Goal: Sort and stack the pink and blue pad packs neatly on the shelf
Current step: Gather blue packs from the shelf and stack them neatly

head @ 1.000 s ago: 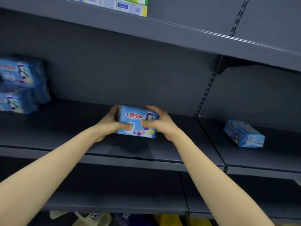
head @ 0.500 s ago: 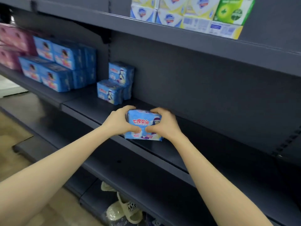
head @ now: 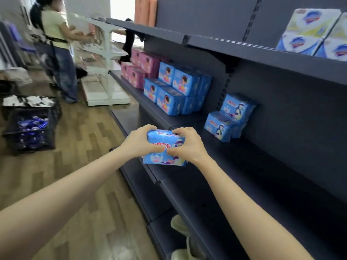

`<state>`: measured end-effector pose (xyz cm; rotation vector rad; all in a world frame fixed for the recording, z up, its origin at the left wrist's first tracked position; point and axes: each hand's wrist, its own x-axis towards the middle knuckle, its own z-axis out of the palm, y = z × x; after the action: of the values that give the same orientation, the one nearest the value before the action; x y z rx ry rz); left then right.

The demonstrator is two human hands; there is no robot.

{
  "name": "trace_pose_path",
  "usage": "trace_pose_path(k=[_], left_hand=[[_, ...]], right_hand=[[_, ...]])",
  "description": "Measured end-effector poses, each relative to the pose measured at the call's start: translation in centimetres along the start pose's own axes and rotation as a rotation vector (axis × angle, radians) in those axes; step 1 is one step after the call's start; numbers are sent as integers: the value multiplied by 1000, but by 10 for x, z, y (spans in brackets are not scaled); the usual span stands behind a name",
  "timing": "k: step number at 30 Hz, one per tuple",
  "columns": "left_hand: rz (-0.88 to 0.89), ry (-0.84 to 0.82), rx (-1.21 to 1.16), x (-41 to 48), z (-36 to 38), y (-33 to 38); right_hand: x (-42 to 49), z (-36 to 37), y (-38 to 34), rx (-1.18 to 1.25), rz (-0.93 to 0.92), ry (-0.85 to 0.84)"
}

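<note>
A: Your view swings left along the aisle and the pack rides with it. Half a second ago you faced the shelving almost square; now you look down its length.

B: Your grip matches that earlier frame, though. Your left hand [head: 139, 140] and right hand [head: 187, 145] hold the blue pack [head: 170, 146] from either side, fingers [head: 178, 131] curled over its top edge and thumbs pinching its printed face.

A: It hangs at the front lip of the middle shelf [head: 244, 166]. From here you cannot tell whether its lower edge touches the board.

B: So it is not placed yet. Judging by the turn, you are carrying it toward the small blue stack [head: 228, 117], two high and seemingly the same print, a little farther along that shelf.

A: Beyond that sits the larger blue block [head: 174, 91], then the pink packs [head: 142, 68], so the colours are already apart.

B: Newly in view are a black crate [head: 30, 124] on the floor and another person [head: 56, 44] at a white rack far down the aisle.
</note>
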<state>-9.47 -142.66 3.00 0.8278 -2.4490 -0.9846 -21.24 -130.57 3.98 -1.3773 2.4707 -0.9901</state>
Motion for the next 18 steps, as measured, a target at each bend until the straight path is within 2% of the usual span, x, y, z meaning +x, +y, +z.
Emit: trace_pose_path(k=[10, 18], left_hand=[[-155, 98, 20, 3, -95, -110], [-225, 99, 66, 21, -128, -160]], right_hand=[[73, 110, -88, 47, -123, -167], [114, 163, -119, 28, -178, -235]])
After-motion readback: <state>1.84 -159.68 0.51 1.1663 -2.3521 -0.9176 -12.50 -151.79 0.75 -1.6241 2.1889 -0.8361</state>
